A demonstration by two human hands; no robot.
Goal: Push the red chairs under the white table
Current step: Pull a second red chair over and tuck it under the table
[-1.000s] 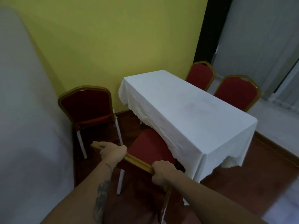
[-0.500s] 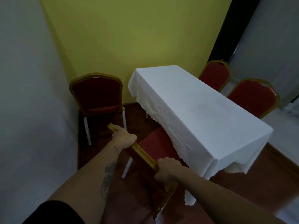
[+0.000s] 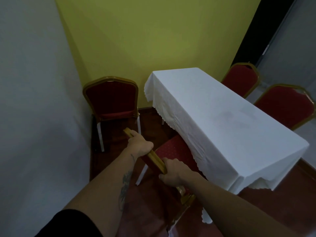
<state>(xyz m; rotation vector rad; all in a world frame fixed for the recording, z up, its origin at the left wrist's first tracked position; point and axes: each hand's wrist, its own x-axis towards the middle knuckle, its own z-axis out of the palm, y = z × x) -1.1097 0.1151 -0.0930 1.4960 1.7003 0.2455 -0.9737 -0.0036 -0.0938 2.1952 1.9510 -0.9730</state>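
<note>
A long table under a white cloth [image 3: 227,127] runs from the yellow wall toward the lower right. Directly below me is a red chair [image 3: 174,149] with a gold frame; its seat reaches partly under the cloth's near long edge. My left hand [image 3: 140,144] and my right hand [image 3: 174,173] both grip the gold top rail of its backrest. A second red chair [image 3: 111,98] stands apart from the table in the corner at left. Two more red chairs [image 3: 241,79] [image 3: 287,105] stand along the table's far side.
A grey-white wall [image 3: 37,117] closes the left side, a yellow wall [image 3: 145,40] the back. The dark red floor [image 3: 150,207] shows between the wall and the table. A dark doorway [image 3: 253,31] and pale panels lie at the upper right.
The held chair's seat has slid further under the cloth, both hands staying on its top rail. My view has swung left, shifting the table and far chairs rightward.
</note>
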